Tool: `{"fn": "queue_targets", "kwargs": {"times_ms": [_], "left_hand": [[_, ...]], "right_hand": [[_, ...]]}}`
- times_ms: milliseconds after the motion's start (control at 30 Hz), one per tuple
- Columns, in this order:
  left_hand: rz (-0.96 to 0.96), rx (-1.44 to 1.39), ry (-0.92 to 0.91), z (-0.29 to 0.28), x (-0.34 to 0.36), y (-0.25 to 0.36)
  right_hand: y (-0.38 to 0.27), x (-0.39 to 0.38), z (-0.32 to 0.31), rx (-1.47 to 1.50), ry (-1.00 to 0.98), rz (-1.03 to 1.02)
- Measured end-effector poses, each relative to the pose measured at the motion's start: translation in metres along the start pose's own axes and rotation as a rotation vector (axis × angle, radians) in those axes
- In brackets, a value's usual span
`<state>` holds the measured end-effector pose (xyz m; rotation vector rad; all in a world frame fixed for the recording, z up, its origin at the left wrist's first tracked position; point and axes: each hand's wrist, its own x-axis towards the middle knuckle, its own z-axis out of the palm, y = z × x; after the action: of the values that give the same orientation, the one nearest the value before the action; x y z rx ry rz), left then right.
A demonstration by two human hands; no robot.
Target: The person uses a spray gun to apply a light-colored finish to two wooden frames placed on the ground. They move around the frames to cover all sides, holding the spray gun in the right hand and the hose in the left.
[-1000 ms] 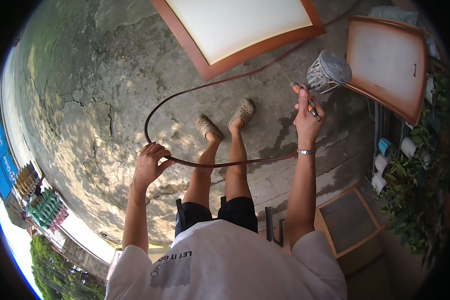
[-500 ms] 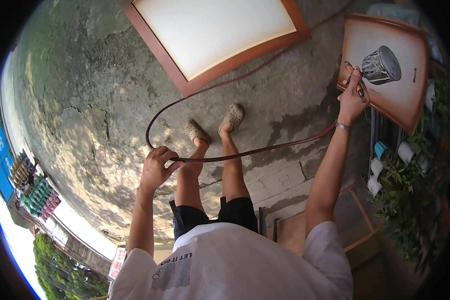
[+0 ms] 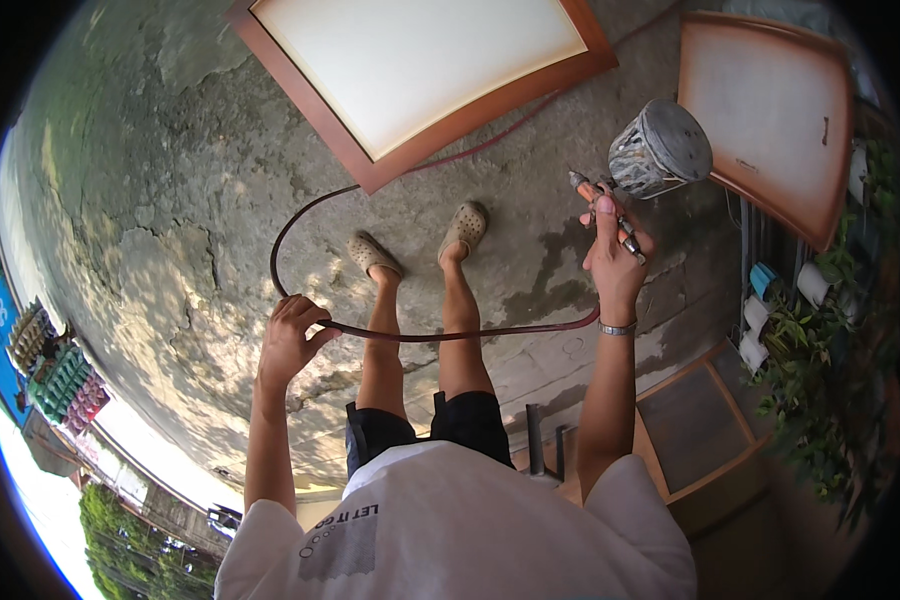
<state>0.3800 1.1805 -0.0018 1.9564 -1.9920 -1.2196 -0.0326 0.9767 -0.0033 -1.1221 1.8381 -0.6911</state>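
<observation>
My right hand [image 3: 620,250] is wrapped round the handle of a spray gun [image 3: 584,190] with orange parts. A paint-smeared grey cup [image 3: 658,150] is attached to it, out beyond my fingers. From near my right wrist a dark red air hose [image 3: 450,337] sags across in front of my legs. My left hand [image 3: 292,335] is closed on that hose at the left, where it bends away and runs under a framed panel. This panel [image 3: 425,70] has a pale middle and reddish-brown borders, and lies ahead of my feet. The gun is apart from both panels.
A second pale panel with brown-shaded edges [image 3: 770,110] stands at the far right. Beside it are white pots [image 3: 813,284] and leafy plants [image 3: 820,400]. Wooden frames [image 3: 700,420] lie near my right side. Cracked concrete [image 3: 150,200] surrounds my clogs, with a damp patch on the right.
My right hand has swung left with the spray gun, away from the right panel and over the concrete. My left hand has shifted slightly left, and the hose loop moved with it.
</observation>
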Motion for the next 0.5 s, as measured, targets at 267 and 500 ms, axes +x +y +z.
{"fn": "queue_targets", "kwargs": {"times_ms": [267,500], "left_hand": [[-0.003,-0.019,0.045,-0.005,0.000,0.009],[-0.102,-0.098,0.095,0.008,-0.017,0.014]], "right_hand": [[-0.005,0.068,-0.018,-0.081,0.234,-0.054],[-0.027,0.141,-0.030,-0.083,0.411,-0.133]]}}
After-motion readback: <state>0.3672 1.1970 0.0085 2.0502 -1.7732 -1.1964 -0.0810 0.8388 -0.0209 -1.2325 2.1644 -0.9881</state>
